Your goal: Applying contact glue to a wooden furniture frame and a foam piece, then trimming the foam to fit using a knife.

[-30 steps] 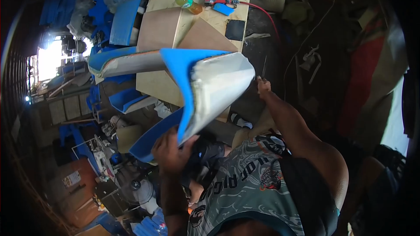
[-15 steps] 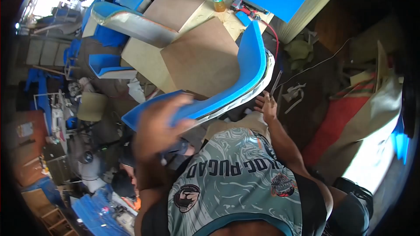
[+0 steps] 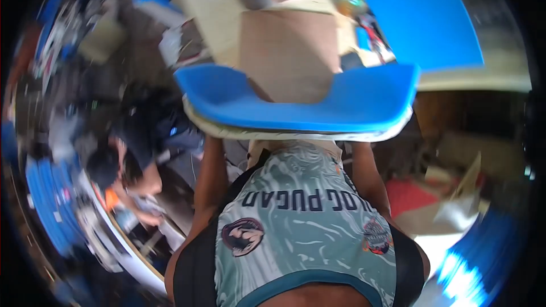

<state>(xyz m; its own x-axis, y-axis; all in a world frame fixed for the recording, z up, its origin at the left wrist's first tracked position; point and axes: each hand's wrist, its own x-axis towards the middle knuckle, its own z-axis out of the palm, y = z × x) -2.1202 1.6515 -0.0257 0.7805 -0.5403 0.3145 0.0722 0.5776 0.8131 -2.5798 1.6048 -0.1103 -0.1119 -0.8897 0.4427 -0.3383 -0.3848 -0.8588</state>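
Observation:
In front of my torso is a curved, blue foam-padded panel (image 3: pixel 296 115), its two ends rising at left and right. A whitish, uneven edge (image 3: pixel 284 135) runs along its near underside. My left forearm (image 3: pixel 210 167) reaches up beneath its left part, and my right forearm (image 3: pixel 365 167) goes under the right part. Both hands are hidden behind the panel, so their fingers and grip do not show. Just beyond the panel, a brown board (image 3: pixel 287 51) lies on a pale work surface (image 3: pixel 213 14).
A bottle (image 3: pixel 351 1) and a red tool (image 3: pixel 373 37) are on the far right of the surface. A large blue panel (image 3: pixel 424 17) stands beside them. Another person (image 3: pixel 151 153) bends over work at left. Red cloth (image 3: pixel 412 195) lies at right. Much is motion-blurred.
The view has turned. My left hand, blurred above the panel before, and my right hand, formerly beside its right end, are now behind it. The panel now faces me squarely, tilted differently.

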